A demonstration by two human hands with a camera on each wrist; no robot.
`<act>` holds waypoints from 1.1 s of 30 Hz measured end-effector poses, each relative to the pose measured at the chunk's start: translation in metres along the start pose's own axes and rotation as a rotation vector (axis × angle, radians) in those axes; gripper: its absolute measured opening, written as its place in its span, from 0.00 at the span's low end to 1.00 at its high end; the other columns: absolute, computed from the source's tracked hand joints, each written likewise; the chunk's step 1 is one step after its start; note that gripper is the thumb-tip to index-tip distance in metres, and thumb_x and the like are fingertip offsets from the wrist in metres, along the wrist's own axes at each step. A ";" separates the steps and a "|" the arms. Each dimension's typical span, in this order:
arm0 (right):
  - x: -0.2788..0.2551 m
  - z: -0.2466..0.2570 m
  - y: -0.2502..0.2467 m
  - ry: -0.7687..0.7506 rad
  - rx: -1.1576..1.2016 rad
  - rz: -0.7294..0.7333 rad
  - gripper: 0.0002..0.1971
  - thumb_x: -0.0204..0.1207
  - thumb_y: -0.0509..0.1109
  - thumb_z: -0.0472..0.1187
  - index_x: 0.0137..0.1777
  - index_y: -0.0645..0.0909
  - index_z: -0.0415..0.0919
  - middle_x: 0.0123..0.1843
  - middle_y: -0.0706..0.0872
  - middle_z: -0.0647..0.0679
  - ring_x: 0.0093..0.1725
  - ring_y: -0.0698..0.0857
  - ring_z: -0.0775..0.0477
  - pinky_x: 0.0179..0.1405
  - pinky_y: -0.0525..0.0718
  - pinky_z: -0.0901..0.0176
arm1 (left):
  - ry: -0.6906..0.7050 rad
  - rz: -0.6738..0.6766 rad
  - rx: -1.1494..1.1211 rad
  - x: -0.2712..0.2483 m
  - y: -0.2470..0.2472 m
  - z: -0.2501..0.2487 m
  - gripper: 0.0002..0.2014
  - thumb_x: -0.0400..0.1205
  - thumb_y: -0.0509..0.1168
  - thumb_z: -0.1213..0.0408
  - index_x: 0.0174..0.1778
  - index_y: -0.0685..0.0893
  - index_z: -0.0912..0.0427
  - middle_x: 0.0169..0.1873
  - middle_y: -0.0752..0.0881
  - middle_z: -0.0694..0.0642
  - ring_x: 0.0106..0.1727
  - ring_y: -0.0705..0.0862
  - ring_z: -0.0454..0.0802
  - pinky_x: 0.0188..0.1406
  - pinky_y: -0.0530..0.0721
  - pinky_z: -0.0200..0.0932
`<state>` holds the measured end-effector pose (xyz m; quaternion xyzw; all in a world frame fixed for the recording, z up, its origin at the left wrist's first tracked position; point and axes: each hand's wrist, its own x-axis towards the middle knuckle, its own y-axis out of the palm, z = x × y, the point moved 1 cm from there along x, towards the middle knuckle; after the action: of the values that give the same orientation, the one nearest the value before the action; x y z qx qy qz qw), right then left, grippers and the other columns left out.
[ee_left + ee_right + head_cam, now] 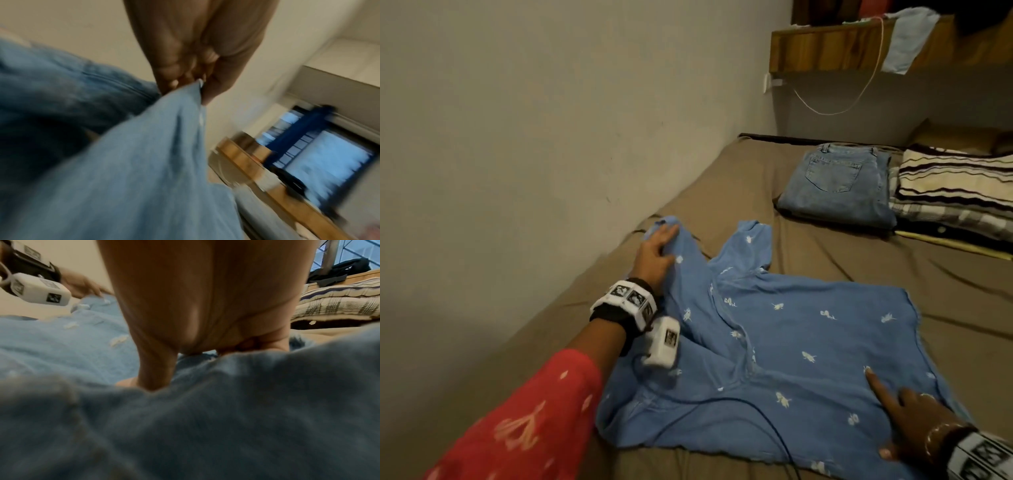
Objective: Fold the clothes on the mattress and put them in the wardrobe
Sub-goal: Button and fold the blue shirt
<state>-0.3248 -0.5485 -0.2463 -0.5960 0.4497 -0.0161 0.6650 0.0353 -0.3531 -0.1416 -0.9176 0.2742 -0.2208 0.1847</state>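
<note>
My left hand [656, 255] pinches a sleeve of the blue top [784, 342] spread mid-frame on the mattress [722, 178]; my right hand [914, 421], lower right, presses it with forefinger straight.

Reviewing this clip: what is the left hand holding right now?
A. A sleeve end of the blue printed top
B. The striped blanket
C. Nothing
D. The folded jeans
A: the left hand pinches a sleeve end of the blue printed top, as the left wrist view confirms.

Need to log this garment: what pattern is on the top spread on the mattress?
The light blue top: small white motifs scattered over it; clearest in head view.
</note>
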 end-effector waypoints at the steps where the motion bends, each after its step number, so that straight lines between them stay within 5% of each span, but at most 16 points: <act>1: 0.000 0.000 0.002 -0.005 0.034 -0.029 0.62 0.67 0.69 0.66 0.74 0.20 0.41 0.76 0.65 0.39 0.75 0.69 0.39 0.73 0.66 0.51 | 0.246 0.087 0.086 -0.013 0.004 -0.023 0.30 0.72 0.55 0.88 0.72 0.71 0.72 0.70 0.69 0.56 0.73 0.66 0.52 0.68 0.64 0.32; 4: -0.009 0.000 -0.002 0.030 0.115 -0.032 0.57 0.67 0.69 0.65 0.80 0.30 0.48 0.75 0.68 0.39 0.73 0.71 0.38 0.71 0.68 0.52 | 0.955 0.324 0.484 -0.072 0.025 -0.056 0.25 0.74 0.51 0.77 0.67 0.76 0.64 0.70 0.77 0.59 0.54 0.86 0.57 0.49 0.82 0.41; 6: -0.014 -0.003 -0.003 0.024 0.225 -0.067 0.39 0.72 0.68 0.59 0.79 0.50 0.62 0.73 0.70 0.39 0.72 0.72 0.38 0.72 0.70 0.52 | 1.134 0.511 0.675 -0.105 0.036 -0.046 0.19 0.78 0.53 0.71 0.61 0.81 0.59 0.72 0.76 0.53 0.39 0.84 0.54 0.30 0.80 0.41; 7: -0.019 -0.004 -0.004 -0.003 0.275 -0.069 0.26 0.76 0.66 0.53 0.72 0.63 0.70 0.73 0.71 0.38 0.72 0.73 0.38 0.72 0.70 0.52 | 1.146 0.608 0.729 -0.119 0.040 -0.036 0.17 0.79 0.54 0.68 0.59 0.82 0.56 0.73 0.74 0.51 0.40 0.85 0.54 0.27 0.81 0.41; 8: -0.022 -0.008 -0.004 -0.030 0.302 -0.083 0.25 0.78 0.65 0.51 0.67 0.62 0.78 0.72 0.72 0.38 0.71 0.73 0.37 0.72 0.70 0.53 | 1.133 0.664 0.747 -0.130 0.040 -0.024 0.15 0.78 0.56 0.64 0.55 0.85 0.53 0.72 0.76 0.50 0.44 0.86 0.54 0.28 0.83 0.41; 10: -0.030 -0.014 -0.005 -0.078 0.302 -0.141 0.45 0.68 0.69 0.64 0.78 0.43 0.63 0.70 0.72 0.39 0.70 0.73 0.37 0.68 0.70 0.55 | 0.923 0.670 0.653 -0.141 0.033 -0.005 0.13 0.76 0.58 0.59 0.44 0.89 0.52 0.63 0.83 0.54 0.49 0.86 0.53 0.36 0.87 0.44; 12: -0.047 -0.014 -0.011 -0.117 0.376 -0.203 0.66 0.43 0.64 0.83 0.81 0.50 0.51 0.68 0.74 0.39 0.68 0.76 0.38 0.66 0.73 0.54 | 0.522 0.576 0.442 -0.143 0.017 0.012 0.12 0.74 0.60 0.56 0.39 0.88 0.57 0.49 0.89 0.56 0.47 0.84 0.48 0.46 0.86 0.52; 14: -0.056 -0.021 -0.006 -0.112 0.609 -0.367 0.54 0.40 0.58 0.82 0.59 0.78 0.41 0.54 0.83 0.41 0.56 0.82 0.39 0.55 0.78 0.52 | 0.180 0.475 0.345 -0.141 -0.004 0.029 0.05 0.72 0.63 0.60 0.34 0.83 0.53 0.35 0.87 0.41 0.40 0.82 0.39 0.47 0.82 0.50; 15: -0.063 -0.022 -0.004 -0.080 0.684 -0.460 0.40 0.46 0.56 0.78 0.42 0.81 0.44 0.42 0.84 0.43 0.47 0.84 0.39 0.48 0.78 0.52 | 0.085 0.481 0.339 -0.141 -0.011 0.032 0.05 0.74 0.65 0.64 0.33 0.81 0.50 0.31 0.86 0.34 0.38 0.82 0.34 0.45 0.80 0.44; 17: -0.067 -0.018 0.007 -0.044 0.813 -0.489 0.39 0.47 0.55 0.80 0.29 0.79 0.42 0.30 0.82 0.48 0.34 0.82 0.46 0.41 0.78 0.51 | 0.017 0.610 0.384 -0.144 -0.017 0.028 0.09 0.78 0.66 0.72 0.37 0.84 0.54 0.28 0.83 0.29 0.36 0.80 0.24 0.40 0.75 0.31; 19: -0.078 0.001 0.016 -0.086 0.807 -0.314 0.42 0.50 0.64 0.80 0.34 0.80 0.36 0.30 0.83 0.49 0.32 0.80 0.52 0.39 0.77 0.56 | -0.011 0.727 0.383 -0.143 -0.014 0.019 0.08 0.80 0.63 0.77 0.46 0.87 0.63 0.27 0.83 0.28 0.35 0.80 0.22 0.33 0.73 0.21; 21: -0.080 0.016 0.021 -0.139 0.781 -0.137 0.21 0.63 0.79 0.56 0.33 0.75 0.40 0.29 0.78 0.50 0.31 0.76 0.53 0.34 0.73 0.61 | -0.010 0.772 0.359 -0.138 -0.008 0.014 0.12 0.81 0.60 0.78 0.54 0.86 0.64 0.30 0.84 0.30 0.35 0.80 0.21 0.33 0.73 0.19; 24: -0.087 0.013 -0.002 -0.289 0.993 -0.169 0.15 0.66 0.77 0.31 0.31 0.71 0.39 0.29 0.72 0.45 0.29 0.73 0.54 0.30 0.71 0.66 | -0.087 0.792 0.364 -0.130 -0.004 0.017 0.14 0.82 0.59 0.77 0.57 0.84 0.60 0.43 0.85 0.50 0.36 0.81 0.29 0.34 0.76 0.21; 27: -0.105 -0.006 -0.046 -0.420 1.474 -0.226 0.23 0.55 0.83 0.41 0.42 0.77 0.29 0.34 0.82 0.36 0.33 0.83 0.46 0.30 0.82 0.65 | -0.181 0.501 0.298 -0.128 -0.006 0.024 0.07 0.79 0.65 0.76 0.41 0.81 0.59 0.38 0.82 0.55 0.39 0.81 0.47 0.35 0.80 0.29; 29: -0.121 -0.017 -0.083 -0.484 1.623 -0.268 0.17 0.60 0.78 0.39 0.43 0.77 0.30 0.33 0.86 0.40 0.33 0.83 0.42 0.28 0.84 0.65 | -0.155 0.316 0.248 -0.127 -0.005 0.025 0.11 0.75 0.72 0.69 0.50 0.79 0.58 0.48 0.79 0.52 0.52 0.79 0.50 0.47 0.77 0.32; 33: -0.145 -0.023 -0.145 -0.635 1.508 -0.339 0.14 0.46 0.83 0.45 0.32 0.87 0.44 0.32 0.88 0.44 0.30 0.87 0.51 0.29 0.85 0.66 | -0.212 0.482 0.361 -0.121 0.017 0.015 0.32 0.72 0.75 0.55 0.70 0.72 0.59 0.57 0.80 0.56 0.60 0.79 0.52 0.59 0.75 0.41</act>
<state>-0.3510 -0.5277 -0.0425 -0.0268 0.0135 -0.2439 0.9693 -0.0553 -0.2926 -0.1991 -0.7966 0.4192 -0.1191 0.4190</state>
